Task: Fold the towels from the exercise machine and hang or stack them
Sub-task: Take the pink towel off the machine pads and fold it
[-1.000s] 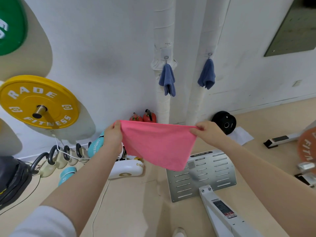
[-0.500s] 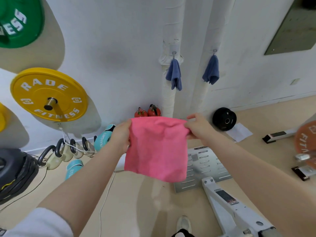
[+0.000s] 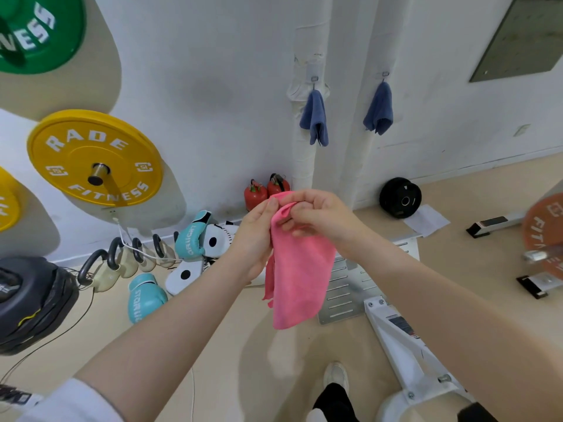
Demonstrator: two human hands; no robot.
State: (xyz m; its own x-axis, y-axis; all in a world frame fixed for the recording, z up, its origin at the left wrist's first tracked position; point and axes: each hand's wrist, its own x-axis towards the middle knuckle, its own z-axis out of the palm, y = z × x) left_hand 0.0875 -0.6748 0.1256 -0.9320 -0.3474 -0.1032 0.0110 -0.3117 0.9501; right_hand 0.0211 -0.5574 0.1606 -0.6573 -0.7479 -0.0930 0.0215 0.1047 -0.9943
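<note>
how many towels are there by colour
Pink cloth towel, held at its top by the left hand and right hand: 1
Blue cloth towels on wall hooks: 2
Total: 3

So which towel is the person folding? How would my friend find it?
Start at the white wall with two blue towels hanging on hooks. Come down to the two hands held together in front; the left hand and right hand both pinch the top of the pink towel, which dangles between them. It is the only pink cloth, and the only one not hanging up.
</note>
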